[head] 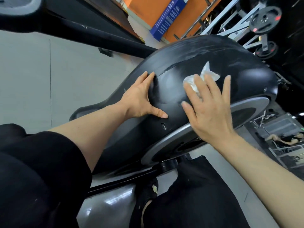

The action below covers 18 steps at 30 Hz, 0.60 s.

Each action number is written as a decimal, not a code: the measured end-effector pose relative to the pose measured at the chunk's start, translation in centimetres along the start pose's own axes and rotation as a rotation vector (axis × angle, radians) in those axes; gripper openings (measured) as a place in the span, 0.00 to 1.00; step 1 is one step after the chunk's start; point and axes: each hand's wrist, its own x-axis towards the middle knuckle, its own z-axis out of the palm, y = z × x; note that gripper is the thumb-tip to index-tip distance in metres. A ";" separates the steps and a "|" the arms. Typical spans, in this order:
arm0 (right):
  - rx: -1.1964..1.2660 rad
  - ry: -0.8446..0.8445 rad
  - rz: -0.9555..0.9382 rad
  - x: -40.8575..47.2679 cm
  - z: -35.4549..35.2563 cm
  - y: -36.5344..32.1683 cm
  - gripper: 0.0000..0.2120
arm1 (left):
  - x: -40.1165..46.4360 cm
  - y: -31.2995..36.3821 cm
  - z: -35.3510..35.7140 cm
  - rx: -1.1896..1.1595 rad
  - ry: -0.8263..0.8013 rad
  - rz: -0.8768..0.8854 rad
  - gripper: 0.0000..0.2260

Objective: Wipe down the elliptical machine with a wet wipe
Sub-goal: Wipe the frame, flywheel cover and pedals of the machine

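Head view, looking down on the black flywheel housing [189,63] of the elliptical machine. R hand [212,111] lies flat on the housing's upper face w/ fingers straight and spread, pressing a crumpled white wet wipe [197,79] against the shell; grip is wide, nothing pinched, wipe sits under the index and middle fingers w/ its loose end poking out past the fingertips toward the far edge of the housing. L hand [141,99] is braced on the housing's left edge, fingers straight along the curve, thumb stuck out onto the black face near a small screw hole [163,125]; grip wide too, holding nothing. Hands are near each other but apart, w/ a damp, smeared patch of shell between them and pale wipe streaks nearer the far rim. Grey disc [243,106] w/ dark centre sits on the housing's right side, partly under the R wrist. Black sleeve [41,162] covers the L upper arm. Beyond: grey floor [24,79], blue sign [166,20] on an orange wall, weight plates [264,18] on a rack at top right.
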 end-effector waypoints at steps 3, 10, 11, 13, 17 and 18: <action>-0.016 -0.049 -0.299 -0.2 0.4 -0.8 0.24 | 0.3 1.2 -0.2 -0.032 0.037 0.039 0.60; -0.022 -0.130 0.039 4.3 -0.3 2.9 0.30 | 1.8 2.6 0.0 -0.086 0.144 0.023 0.43; -0.014 -0.155 -0.067 4.2 -0.3 2.2 0.30 | 2.2 2.5 0.0 -0.076 0.170 0.014 0.39; -0.023 -0.210 -0.220 4.4 -0.5 2.2 0.31 | 3.0 2.1 0.0 -0.063 0.209 -0.006 0.35; -0.060 -0.257 0.081 8.9 0.8 7.9 0.32 | 4.1 1.9 -0.1 -0.090 0.228 -0.036 0.33; -0.064 -0.269 0.158 9.9 0.9 8.7 0.33 | 4.3 1.9 -0.1 -0.105 0.235 -0.037 0.33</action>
